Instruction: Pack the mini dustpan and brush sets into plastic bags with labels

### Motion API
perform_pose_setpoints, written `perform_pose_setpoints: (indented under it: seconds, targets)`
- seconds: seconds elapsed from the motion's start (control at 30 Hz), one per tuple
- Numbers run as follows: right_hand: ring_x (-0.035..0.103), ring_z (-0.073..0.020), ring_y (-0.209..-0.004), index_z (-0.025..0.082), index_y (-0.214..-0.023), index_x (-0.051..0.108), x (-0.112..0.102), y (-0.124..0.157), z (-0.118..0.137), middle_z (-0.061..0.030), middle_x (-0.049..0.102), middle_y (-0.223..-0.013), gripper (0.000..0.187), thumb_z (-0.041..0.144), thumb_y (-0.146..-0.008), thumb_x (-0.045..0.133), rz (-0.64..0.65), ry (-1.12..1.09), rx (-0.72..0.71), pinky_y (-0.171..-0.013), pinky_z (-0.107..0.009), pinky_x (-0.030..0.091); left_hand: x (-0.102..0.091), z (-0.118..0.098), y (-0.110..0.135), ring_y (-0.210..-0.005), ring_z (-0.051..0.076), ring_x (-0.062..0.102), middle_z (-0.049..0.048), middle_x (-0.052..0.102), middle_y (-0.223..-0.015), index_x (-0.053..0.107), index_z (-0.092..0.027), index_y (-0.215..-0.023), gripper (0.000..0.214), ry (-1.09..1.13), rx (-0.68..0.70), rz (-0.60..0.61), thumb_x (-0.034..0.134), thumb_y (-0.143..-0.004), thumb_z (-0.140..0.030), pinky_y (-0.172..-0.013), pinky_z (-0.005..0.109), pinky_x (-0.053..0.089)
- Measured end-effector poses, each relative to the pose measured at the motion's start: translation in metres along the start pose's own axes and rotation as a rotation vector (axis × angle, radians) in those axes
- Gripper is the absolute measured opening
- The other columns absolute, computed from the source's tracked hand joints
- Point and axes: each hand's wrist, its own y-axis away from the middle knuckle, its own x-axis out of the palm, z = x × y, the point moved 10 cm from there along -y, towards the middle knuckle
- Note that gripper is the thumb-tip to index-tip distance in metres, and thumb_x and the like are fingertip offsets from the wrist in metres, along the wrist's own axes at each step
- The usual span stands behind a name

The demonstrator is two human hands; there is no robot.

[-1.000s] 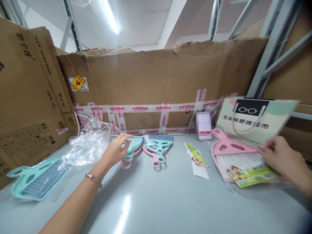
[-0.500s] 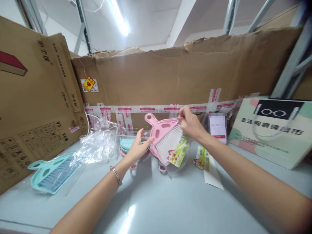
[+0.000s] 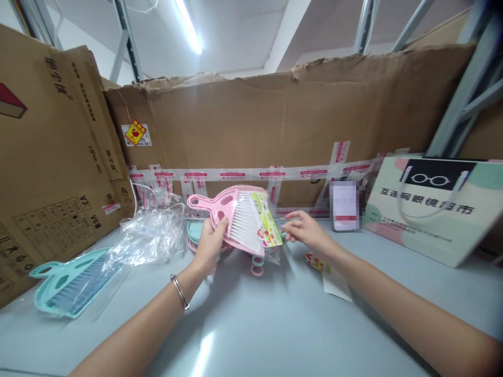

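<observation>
My left hand (image 3: pixel 212 243) grips a pink dustpan (image 3: pixel 216 205) with a white-bristled brush (image 3: pixel 245 220), wrapped in clear plastic. Its thumb lies on the front and its fingers are partly hidden behind. A yellow-green label (image 3: pixel 265 220) with a red picture lies on the right part of the wrapping. Just right of that label, my right hand (image 3: pixel 306 230) is open, its fingers loosely bent and apart from the dustpan. Below and behind the held set lie more teal dustpans (image 3: pixel 193 230) and pink ones, partly covered.
A teal dustpan and brush (image 3: pixel 74 283) in plastic lies at left beside crumpled clear bags (image 3: pixel 151 235). Labels (image 3: pixel 316 262) and a white sheet (image 3: pixel 336 285) lie at right. A phone (image 3: pixel 345 207) and a paper bag (image 3: pixel 432 209) stand behind. Cardboard boxes (image 3: pixel 236 125) wall the back and left.
The pink dustpan set has shifted left and turned so its handle points left. My left hand has closed on it. My right hand has let go of its upper edge and moved lower.
</observation>
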Motion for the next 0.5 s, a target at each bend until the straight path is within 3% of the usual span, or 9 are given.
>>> perform_pose_setpoints:
  seconds: [0.1, 0.17, 0.27, 0.37, 0.43, 0.5]
  targets:
    - [0.057, -0.0165, -0.063, 0.022, -0.083, 0.041, -0.037, 0.008, 0.002, -0.0003, 0.057, -0.074, 0.048, 0.044, -0.053, 0.072, -0.210, 0.075, -0.026, -0.061, -0.033, 0.045, 0.001, -0.004, 0.004, -0.065, 0.013, 0.061, 0.0026, 0.062, -0.087, 0.048, -0.020, -0.100, 0.034, 0.007, 0.027, -0.009, 0.059, -0.075, -0.040, -0.052, 0.023, 0.050]
    - [0.057, -0.0180, -0.074, 0.022, -0.084, 0.046, -0.042, 0.017, 0.021, -0.0033, 0.058, -0.083, 0.042, 0.047, -0.059, 0.068, -0.291, 0.130, -0.132, -0.068, -0.033, 0.044, 0.003, -0.004, 0.007, -0.067, 0.013, 0.061, 0.0024, 0.061, -0.088, 0.047, -0.021, -0.100, 0.035, 0.009, 0.017, -0.008, 0.060, -0.074, -0.041, -0.053, 0.023, 0.051]
    - [0.056, -0.0175, -0.080, 0.021, -0.085, 0.052, -0.001, 0.025, 0.041, -0.0048, 0.060, -0.088, 0.036, 0.050, -0.067, 0.062, -0.074, 0.121, -0.196, -0.069, -0.031, 0.043, 0.011, -0.004, 0.015, -0.064, 0.012, 0.059, 0.0004, 0.060, -0.084, 0.046, -0.022, -0.101, 0.037, -0.004, 0.010, 0.038, 0.060, -0.073, -0.042, -0.051, 0.023, 0.050]
    - [0.055, -0.0145, -0.068, 0.020, -0.083, 0.054, 0.031, 0.030, 0.028, -0.0018, 0.061, -0.077, 0.039, 0.048, -0.059, 0.067, 0.092, 0.033, -0.043, -0.057, -0.026, 0.040, 0.016, -0.011, 0.021, -0.061, 0.011, 0.057, -0.0009, 0.059, -0.082, 0.047, -0.022, -0.103, 0.039, -0.026, 0.076, 0.069, 0.060, -0.073, -0.043, -0.049, 0.021, 0.048]
    - [0.051, -0.0118, -0.058, 0.019, -0.077, 0.054, 0.033, 0.029, 0.015, 0.0007, 0.059, -0.068, 0.038, 0.047, -0.056, 0.069, 0.124, -0.027, 0.043, -0.049, -0.023, 0.034, 0.015, -0.011, 0.023, -0.064, 0.012, 0.058, 0.0002, 0.060, -0.084, 0.047, -0.022, -0.105, 0.041, -0.035, 0.099, 0.069, 0.060, -0.073, -0.044, -0.050, 0.022, 0.049]
    - [0.047, -0.0105, -0.053, 0.018, -0.070, 0.055, 0.021, 0.024, 0.006, 0.0012, 0.057, -0.062, 0.033, 0.045, -0.056, 0.067, 0.120, -0.006, 0.071, -0.046, -0.023, 0.030, 0.014, -0.010, 0.022, -0.075, 0.014, 0.060, 0.0025, 0.061, -0.092, 0.047, -0.021, -0.107, 0.042, -0.045, 0.127, 0.072, 0.059, -0.074, -0.044, -0.059, 0.025, 0.051]
